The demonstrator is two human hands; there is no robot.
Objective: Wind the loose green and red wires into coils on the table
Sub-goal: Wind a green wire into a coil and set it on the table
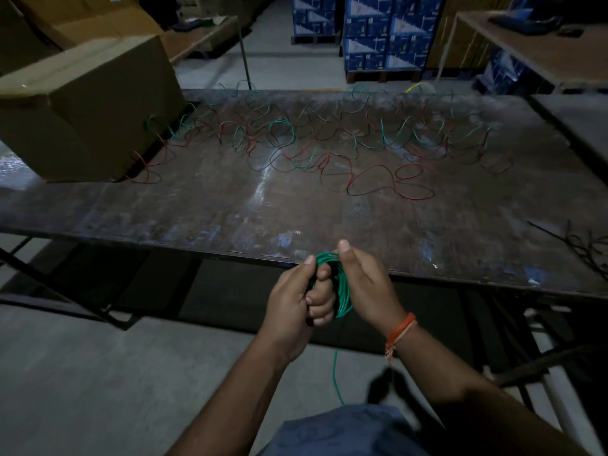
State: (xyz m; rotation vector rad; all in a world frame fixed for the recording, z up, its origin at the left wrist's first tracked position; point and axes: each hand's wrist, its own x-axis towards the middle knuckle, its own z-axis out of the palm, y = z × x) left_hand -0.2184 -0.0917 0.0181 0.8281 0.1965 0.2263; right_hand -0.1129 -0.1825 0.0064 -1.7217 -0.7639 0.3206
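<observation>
A small green wire coil (342, 287) hangs between both hands just in front of the table's near edge. My left hand (299, 297) grips the coil's left side with curled fingers. My right hand (365, 284) holds its right side, thumb up on top. A loose green tail (335, 376) drops from the coil toward my lap. Loose green and red wires (329, 146) lie tangled in loops across the far half of the dark table (230, 205).
A large cardboard box (85, 113) stands on the table's left end. Thin black wires (579, 245) lie at the right edge. Another table (539, 47) is at the far right, blue cartons (388, 34) are stacked behind, concrete floor lies below.
</observation>
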